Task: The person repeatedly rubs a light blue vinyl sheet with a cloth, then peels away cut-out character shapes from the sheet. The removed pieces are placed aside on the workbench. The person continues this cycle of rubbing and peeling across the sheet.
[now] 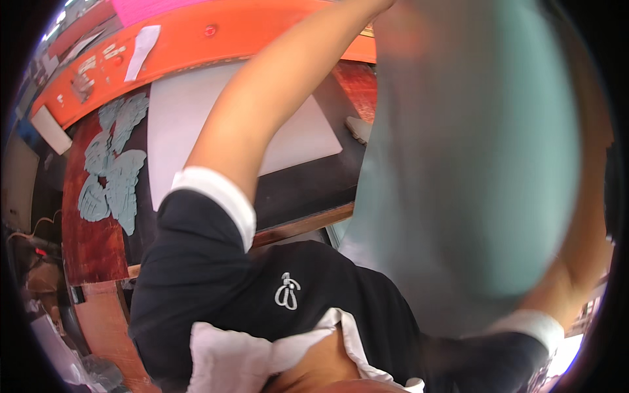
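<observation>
A large pale green sheet (pixel 478 164), blurred by motion, hangs upright close in front of me and covers much of the right half. My left arm stretches up to the top edge beside the sheet's left side; the hand lies beyond the picture. Along the right rim my right forearm rises beside the sheet, and its hand does not show either. What each hand grips cannot be seen. Under my left arm, a flat white sheet (pixel 304 134) lies on a dark table surface (pixel 288 187).
Pale green wing-shaped pieces (pixel 128 183) lie at the table's left on a red-brown board (pixel 98 252). An orange beam (pixel 180 39) with a white paper strip (pixel 142 49) runs along the far side. A small pale object (pixel 358 130) sits near the green sheet.
</observation>
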Motion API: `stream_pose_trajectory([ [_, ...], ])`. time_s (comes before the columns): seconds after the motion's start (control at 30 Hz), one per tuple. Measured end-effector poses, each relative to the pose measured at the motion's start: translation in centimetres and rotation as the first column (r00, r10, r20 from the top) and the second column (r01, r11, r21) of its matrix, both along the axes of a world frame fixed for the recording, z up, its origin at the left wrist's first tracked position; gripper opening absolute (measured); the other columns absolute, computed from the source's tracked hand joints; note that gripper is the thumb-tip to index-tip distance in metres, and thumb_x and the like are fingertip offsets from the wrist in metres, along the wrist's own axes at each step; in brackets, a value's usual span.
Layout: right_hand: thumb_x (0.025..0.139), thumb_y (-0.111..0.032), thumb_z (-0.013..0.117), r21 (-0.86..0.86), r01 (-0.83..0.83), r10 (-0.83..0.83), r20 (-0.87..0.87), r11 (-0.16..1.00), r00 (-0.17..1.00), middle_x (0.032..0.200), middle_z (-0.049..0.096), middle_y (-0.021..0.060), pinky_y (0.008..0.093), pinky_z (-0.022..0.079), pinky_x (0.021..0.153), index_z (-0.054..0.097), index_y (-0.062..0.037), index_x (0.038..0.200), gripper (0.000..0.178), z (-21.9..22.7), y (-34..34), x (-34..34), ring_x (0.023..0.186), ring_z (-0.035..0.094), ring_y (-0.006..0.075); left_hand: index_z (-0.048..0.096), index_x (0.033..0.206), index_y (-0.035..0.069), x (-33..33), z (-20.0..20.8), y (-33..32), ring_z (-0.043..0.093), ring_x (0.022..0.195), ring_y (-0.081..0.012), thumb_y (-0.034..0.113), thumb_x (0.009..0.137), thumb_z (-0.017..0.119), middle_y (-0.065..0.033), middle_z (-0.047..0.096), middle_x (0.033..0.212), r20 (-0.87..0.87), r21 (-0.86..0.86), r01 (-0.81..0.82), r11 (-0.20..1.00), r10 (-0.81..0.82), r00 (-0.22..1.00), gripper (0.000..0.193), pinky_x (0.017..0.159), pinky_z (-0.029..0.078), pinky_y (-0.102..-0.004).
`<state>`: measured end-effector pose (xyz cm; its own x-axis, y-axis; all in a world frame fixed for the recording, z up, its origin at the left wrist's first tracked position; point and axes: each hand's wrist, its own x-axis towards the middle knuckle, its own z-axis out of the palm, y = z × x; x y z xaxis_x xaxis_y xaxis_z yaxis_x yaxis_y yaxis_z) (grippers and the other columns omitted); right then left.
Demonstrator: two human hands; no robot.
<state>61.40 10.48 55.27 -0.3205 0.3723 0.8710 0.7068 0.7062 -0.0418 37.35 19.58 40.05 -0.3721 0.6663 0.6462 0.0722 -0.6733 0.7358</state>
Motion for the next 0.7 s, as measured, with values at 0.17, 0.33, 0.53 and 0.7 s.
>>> stream_pose_trajectory([
  [0.17,0.087,-0.041,0.049,-0.405,-0.419,0.496,0.104,0.812,0.862,0.081,0.065,0.0161,0.0405,0.048,0.073,0.067,-0.0016,0.086,0.043,-18.5,6.5,-35.0,0.078,0.063,0.0299,0.017,0.146,0.011,-5.7,-20.3,-21.1,0.034,0.128,-0.0305,0.053,0.091,0.044,-0.0135,0.031,0.143,0.484,-0.131,0.283,0.95,-0.188,0.855,0.074,0.1,0.032,-0.0447],
  [0.33,0.085,-0.05,0.047,-0.91,-0.173,0.839,0.258,0.378,0.479,0.086,0.066,0.0181,0.0423,0.049,0.078,0.067,-0.0036,0.089,0.051,-44.3,-4.2,-47.7,0.082,0.063,0.032,0.012,0.146,0.011,-5.9,-31.0,-35.1,0.026,0.134,-0.0334,0.061,0.09,0.039,-0.0121,0.022,0.148,0.717,-0.494,0.4,0.772,0.102,0.689,0.08,0.097,0.03,-0.057],
  [0.53,0.083,-0.044,0.057,-0.945,-0.324,0.845,-0.207,-0.042,0.494,0.12,0.058,0.0142,0.0364,0.039,0.099,0.054,-0.0056,0.123,0.055,-55.2,-13.2,-35.0,0.115,0.053,0.0292,0.039,0.129,0.004,-3.2,-39.8,-39.4,0.054,0.107,-0.0247,0.021,0.093,0.054,-0.0105,0.051,0.121,0.748,-0.62,0.305,0.723,0.427,0.509,0.042,0.085,0.048,-0.0431],
  [0.7,0.084,-0.039,0.062,-0.825,-0.388,0.738,0.051,0.41,0.673,0.117,0.06,0.0133,0.0343,0.044,0.092,0.058,-0.0067,0.117,0.046,-53.8,-4.8,-20.7,0.109,0.057,0.0254,0.051,0.115,0.001,-3.4,-41.7,-38.8,0.059,0.095,-0.022,0.018,0.094,0.05,-0.0104,0.061,0.106,0.711,-0.653,0.177,0.737,0.515,0.478,0.027,0.08,0.049,-0.0376],
])
